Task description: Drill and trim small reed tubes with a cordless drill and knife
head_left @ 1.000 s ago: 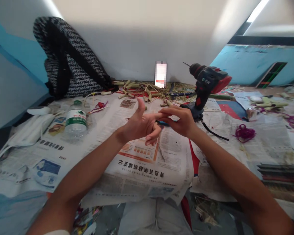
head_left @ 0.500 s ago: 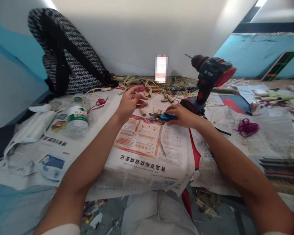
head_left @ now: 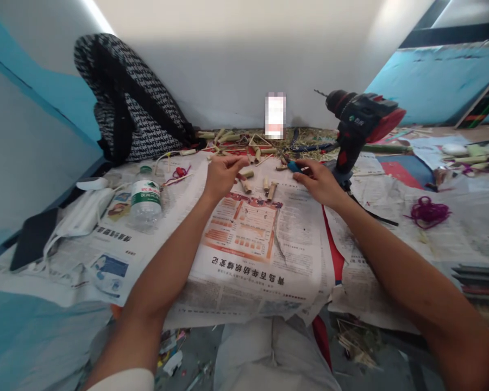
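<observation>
Over newspaper [head_left: 244,293], the right hand [head_left: 318,179] pinches a blue tool [head_left: 294,166], the left hand [head_left: 221,178] half curled near stalk pieces [head_left: 246,187], its grasp unclear

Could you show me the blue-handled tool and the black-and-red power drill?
Blue-handled tool [head_left: 294,166]: head view, on its handle.
Black-and-red power drill [head_left: 362,115]: head view, on its body's side.

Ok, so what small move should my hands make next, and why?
Perhaps lower your left hand to the stem piece nearest it: that piece lies loose on the newspaper within what looks like easy reach, while your right hand has the blue tool. Whether the left pinches anything, I can't tell.
</observation>
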`<state>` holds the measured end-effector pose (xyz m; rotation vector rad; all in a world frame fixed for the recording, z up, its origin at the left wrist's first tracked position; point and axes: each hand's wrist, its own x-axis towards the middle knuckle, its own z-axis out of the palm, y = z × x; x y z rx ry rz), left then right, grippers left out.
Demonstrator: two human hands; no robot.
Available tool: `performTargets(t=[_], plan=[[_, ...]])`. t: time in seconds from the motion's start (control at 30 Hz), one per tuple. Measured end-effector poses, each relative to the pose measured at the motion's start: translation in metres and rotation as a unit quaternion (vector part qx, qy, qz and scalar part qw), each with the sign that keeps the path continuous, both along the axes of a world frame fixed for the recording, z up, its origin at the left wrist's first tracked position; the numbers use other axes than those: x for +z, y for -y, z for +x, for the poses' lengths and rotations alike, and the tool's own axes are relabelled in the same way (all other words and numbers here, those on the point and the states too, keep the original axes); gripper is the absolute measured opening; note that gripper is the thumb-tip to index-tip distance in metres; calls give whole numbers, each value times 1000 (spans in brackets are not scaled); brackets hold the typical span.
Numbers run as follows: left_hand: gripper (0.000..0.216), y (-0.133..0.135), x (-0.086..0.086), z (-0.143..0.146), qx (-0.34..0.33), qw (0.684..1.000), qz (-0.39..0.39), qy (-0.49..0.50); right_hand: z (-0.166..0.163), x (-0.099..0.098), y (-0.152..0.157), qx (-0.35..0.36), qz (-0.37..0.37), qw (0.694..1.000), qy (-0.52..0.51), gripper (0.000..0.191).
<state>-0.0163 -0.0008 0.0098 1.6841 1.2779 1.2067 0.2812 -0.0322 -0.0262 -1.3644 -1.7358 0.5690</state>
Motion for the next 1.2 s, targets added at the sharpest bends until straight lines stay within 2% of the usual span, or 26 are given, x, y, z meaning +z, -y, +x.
performTargets(t=[0.07,0.13,0.23,0.33,0.47,0.53,0.63,0.8,0.87,1.03,1.2], plan=[[40,1,-2,0,-1,999,25,-32,3,-3,-3,-16,0,1000,-8,44],[44,1,-2,1,-9,1000,16,-11,4,-5,-5,-39,11,999,-3,43],[42,1,1,1,-38,991,-66,111,3,-6,-5,-50,24,998,2,43],[29,5,9,1,-93,959,-143,225,-1,-6,-3,-51,20,998,6,43],[23,13,19,0,-133,939,-168,271,-4,-4,0,-83,40,996,13,42],[24,14,22,0,-115,940,-166,275,-4,-4,0,-94,52,994,12,42],[27,10,23,-1,-49,940,-156,299,-4,-4,-1,-85,41,996,-4,42],[30,-2,21,-3,30,919,-149,363,-8,-6,-1,-61,11,997,-42,42],[29,-4,18,-3,24,919,-148,366,-9,-6,0,-65,9,997,-47,41],[35,0,14,0,-59,940,-154,299,-10,-4,1,-79,5,995,-63,39],[73,11,20,4,-127,949,-125,259,-10,-7,0,-81,12,995,-57,39]])
